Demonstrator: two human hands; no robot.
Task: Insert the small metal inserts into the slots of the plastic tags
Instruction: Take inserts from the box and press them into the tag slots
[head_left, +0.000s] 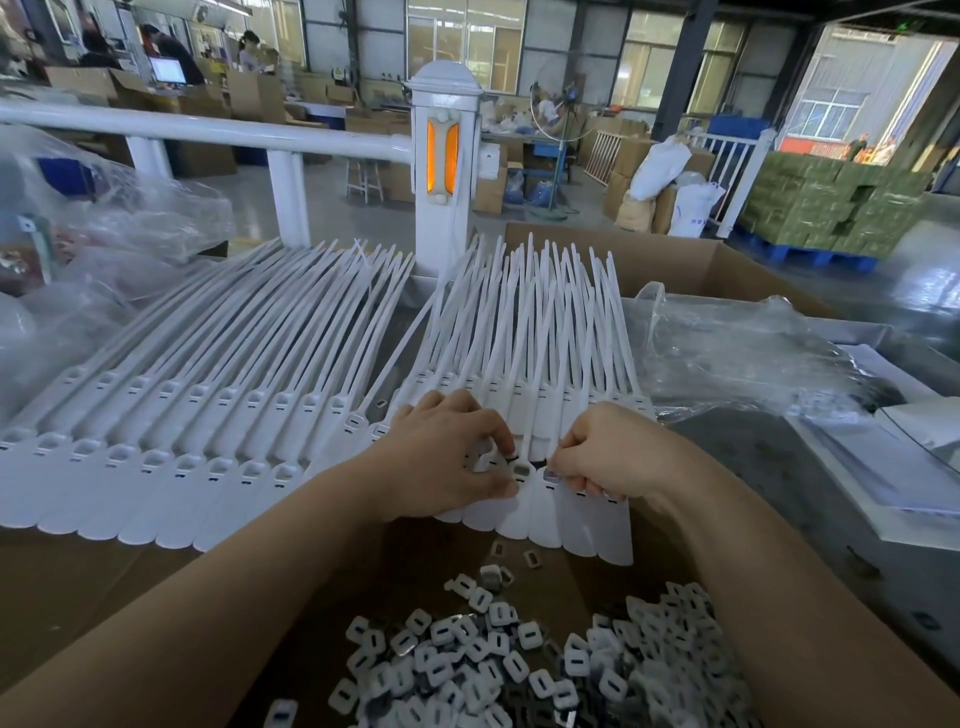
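Note:
White plastic tags with long thin tails lie in overlapping rows on the cardboard. A second fan of tags lies under my hands. My left hand rests on this fan, its thumb and forefinger pinching a small dark insert at a tag's slot. My right hand has its fingers curled on the tag heads just to the right, next to a slot holding a metal insert. A pile of small inserts, white and metal, lies in front of me between my forearms.
A cardboard box lined with a clear plastic bag stands behind the tags at right. More crumpled plastic bags are at left. A white railing post rises behind the table. White sheets lie at right.

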